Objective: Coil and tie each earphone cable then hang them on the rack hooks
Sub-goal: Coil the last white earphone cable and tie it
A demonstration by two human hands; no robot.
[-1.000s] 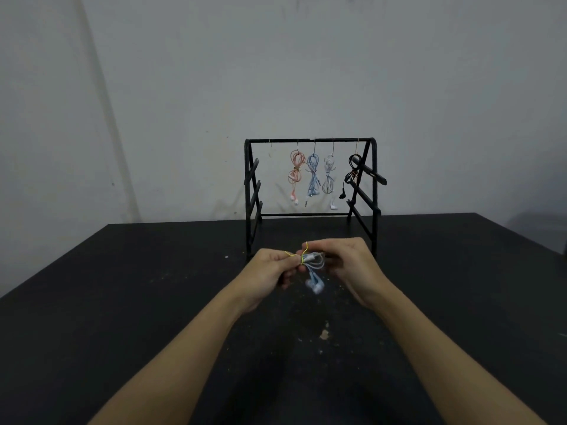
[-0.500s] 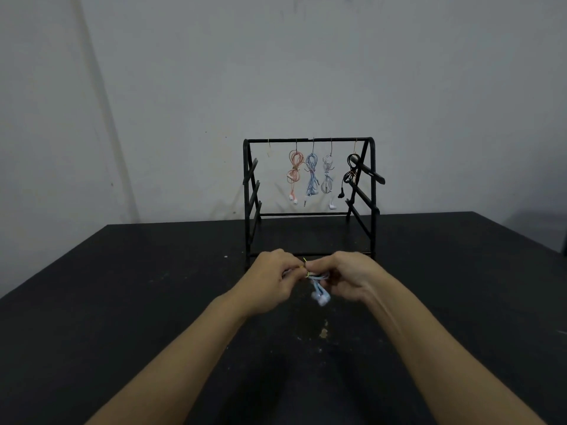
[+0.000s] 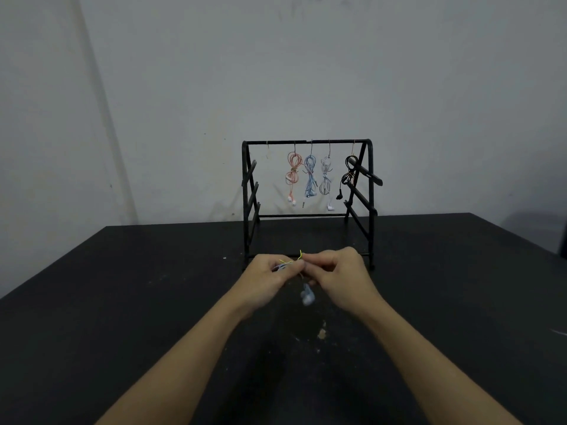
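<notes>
My left hand (image 3: 270, 279) and my right hand (image 3: 340, 276) meet over the table in front of the black rack (image 3: 308, 142). Between their fingertips they pinch a coiled pale blue earphone cable, mostly hidden, with a yellow twist tie (image 3: 299, 257) around it. Its earbuds (image 3: 307, 296) dangle below the fingers. On the rack's top bar hang a pink earphone coil (image 3: 294, 173), a blue coil (image 3: 310, 176), a white coil (image 3: 325, 176) and a black coil (image 3: 349, 173). One hook (image 3: 267, 148) at the left end hangs bare.
The black table (image 3: 122, 302) carries small light crumbs and a tan scrap (image 3: 321, 332) just below my hands. The rack stands at the table's far edge against a grey wall (image 3: 184, 87).
My hands dropped a little, then rose and shifted slightly left. The tie's ends now stick out above my fingers and the earbuds hang lower.
</notes>
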